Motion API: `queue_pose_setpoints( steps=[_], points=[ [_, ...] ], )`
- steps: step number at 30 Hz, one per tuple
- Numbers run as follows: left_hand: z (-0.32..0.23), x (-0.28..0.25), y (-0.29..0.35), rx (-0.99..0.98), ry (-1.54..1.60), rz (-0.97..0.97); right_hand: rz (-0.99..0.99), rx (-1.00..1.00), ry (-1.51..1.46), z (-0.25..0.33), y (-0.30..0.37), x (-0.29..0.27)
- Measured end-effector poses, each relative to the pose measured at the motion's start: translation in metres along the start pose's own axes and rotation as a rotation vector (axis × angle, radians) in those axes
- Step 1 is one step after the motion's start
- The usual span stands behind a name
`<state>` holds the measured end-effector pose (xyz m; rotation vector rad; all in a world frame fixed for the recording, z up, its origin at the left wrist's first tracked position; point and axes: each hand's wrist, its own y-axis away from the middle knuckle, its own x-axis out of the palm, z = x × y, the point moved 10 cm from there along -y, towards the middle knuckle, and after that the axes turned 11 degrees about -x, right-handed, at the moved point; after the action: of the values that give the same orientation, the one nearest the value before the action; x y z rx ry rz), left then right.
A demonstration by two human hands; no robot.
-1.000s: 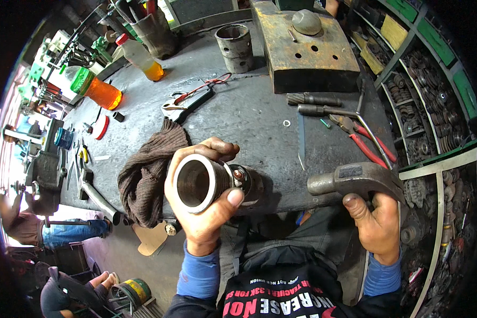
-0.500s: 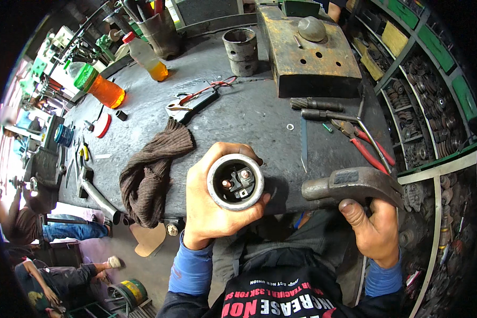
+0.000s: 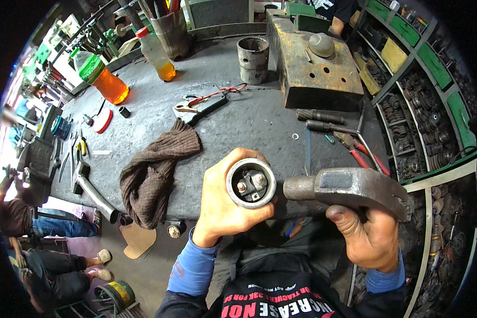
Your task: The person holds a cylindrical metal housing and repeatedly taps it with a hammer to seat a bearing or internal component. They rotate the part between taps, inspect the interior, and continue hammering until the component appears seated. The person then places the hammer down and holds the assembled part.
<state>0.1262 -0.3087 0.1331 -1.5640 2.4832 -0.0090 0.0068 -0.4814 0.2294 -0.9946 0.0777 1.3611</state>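
My left hand [image 3: 222, 212] wraps round a cylindrical metal solenoid housing [image 3: 273, 186], its open end facing up. Inside the rim, two copper-coloured terminals [image 3: 242, 186] show on a dark base. My right hand [image 3: 370, 238] grips a hammer [image 3: 350, 185], thumb upward; its handle is hidden behind the head and hand. The hammer's round face points left, a short gap away from the housing. Both hands are at the bench's near edge. A brown knitted cloth [image 3: 156, 177] lies to the left of my left hand.
On the dark workbench [image 3: 238, 124] lie a clamp meter [image 3: 199, 109], red-handled pliers [image 3: 358, 151] and another hammer [image 3: 93, 191]. Farther back stand two bottles of orange liquid [image 3: 108, 85], a metal sleeve [image 3: 253, 62] and a rusty steel block [image 3: 318, 69]. Parts shelves [image 3: 418, 111] line the right; people are at left.
The hammer has swung left, closer to the housing. My left hand and the housing have shifted slightly right. The whole view has moved a little too.
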Motion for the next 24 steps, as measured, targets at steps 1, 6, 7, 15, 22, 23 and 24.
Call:
queue_pose_setpoints(
  steps=[1, 6, 7, 15, 22, 23, 24],
  points=[
    [0.0, -0.001, 0.0, -0.001, -0.009, -0.004, 0.002, -0.018, 0.007, 0.002, -0.004, 0.001],
    [-0.001, 0.003, -0.001, 0.019, -0.003, -0.009, 0.078, -0.128, 0.134, 0.015, -0.023, 0.01],
    [-0.001, 0.002, -0.001, 0.027, -0.01, -0.016, 0.109, -0.146, 0.163, 0.016, -0.025, 0.015],
    [-0.002, -0.005, 0.003, 0.021, -0.039, -0.031, -0.231, -0.1, -0.008, 0.027, -0.017, -0.038],
    [0.0, -0.005, 0.002, 0.033, -0.039, -0.04, 0.256, -0.206, 0.418, 0.027, -0.028, 0.024],
    [0.001, -0.007, 0.002, 0.029, -0.035, -0.059, 0.262, -0.095, 0.346, 0.02, -0.031, 0.02],
    [0.001, -0.008, 0.003, 0.023, -0.037, -0.055, 0.237, -0.149, 0.371, 0.031, -0.035, 0.013]
  ],
)
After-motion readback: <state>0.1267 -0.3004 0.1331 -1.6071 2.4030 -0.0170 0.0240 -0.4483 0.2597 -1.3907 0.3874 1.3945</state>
